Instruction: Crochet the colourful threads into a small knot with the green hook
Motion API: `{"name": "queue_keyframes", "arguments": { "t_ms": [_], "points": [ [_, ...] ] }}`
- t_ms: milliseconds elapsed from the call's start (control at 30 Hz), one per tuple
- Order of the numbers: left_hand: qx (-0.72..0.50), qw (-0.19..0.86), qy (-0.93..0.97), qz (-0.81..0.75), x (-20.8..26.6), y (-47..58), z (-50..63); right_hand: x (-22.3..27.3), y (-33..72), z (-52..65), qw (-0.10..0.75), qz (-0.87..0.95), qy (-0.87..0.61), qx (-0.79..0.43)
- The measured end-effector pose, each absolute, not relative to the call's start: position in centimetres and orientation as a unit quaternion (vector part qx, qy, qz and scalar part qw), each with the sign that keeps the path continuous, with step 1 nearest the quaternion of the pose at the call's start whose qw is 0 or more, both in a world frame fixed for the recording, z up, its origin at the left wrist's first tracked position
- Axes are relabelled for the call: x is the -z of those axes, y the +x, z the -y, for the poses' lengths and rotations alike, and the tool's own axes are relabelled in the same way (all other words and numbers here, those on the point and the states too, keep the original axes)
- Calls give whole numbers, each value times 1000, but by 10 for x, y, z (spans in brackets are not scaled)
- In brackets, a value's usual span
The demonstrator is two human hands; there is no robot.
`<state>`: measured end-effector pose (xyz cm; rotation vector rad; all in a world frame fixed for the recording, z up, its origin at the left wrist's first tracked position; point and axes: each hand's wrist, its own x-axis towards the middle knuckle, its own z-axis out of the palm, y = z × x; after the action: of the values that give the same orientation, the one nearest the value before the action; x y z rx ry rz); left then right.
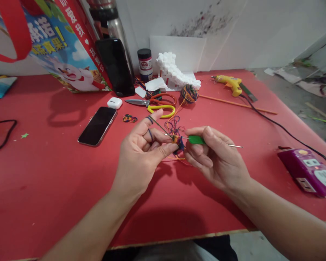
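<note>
My left hand (141, 152) pinches a small multicoloured crochet piece (180, 144) between thumb and fingers. Dark yarn (159, 125) runs over its raised index finger and loops round another finger. In my right hand (214, 152) is a crochet hook (197, 140) with a green grip, held like a pen. The hook's metal tip meets the crochet piece close to my left fingertips; its other end sticks out to the right. Loose yarn strands (175, 125) lie behind the piece and lead towards a multicoloured yarn ball (189, 94).
Scissors (149, 103), a phone (97, 127), a white earphone case (114, 103) and a small crocheted bit (129, 118) lie beyond my left hand. To the right are a yellow glue gun (229, 83), its black cord, an orange stick (239, 103) and a purple power socket (308, 170).
</note>
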<state>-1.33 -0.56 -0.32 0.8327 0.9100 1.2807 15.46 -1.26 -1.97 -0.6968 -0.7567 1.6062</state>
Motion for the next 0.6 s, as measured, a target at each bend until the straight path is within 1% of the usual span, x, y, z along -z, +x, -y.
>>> {"name": "queue_keyframes", "arguments": {
  "t_ms": [600],
  "points": [
    [-572,593,386,-415,3,-11,8,19,153,13,578,299,-301,-697]
  ]
}}
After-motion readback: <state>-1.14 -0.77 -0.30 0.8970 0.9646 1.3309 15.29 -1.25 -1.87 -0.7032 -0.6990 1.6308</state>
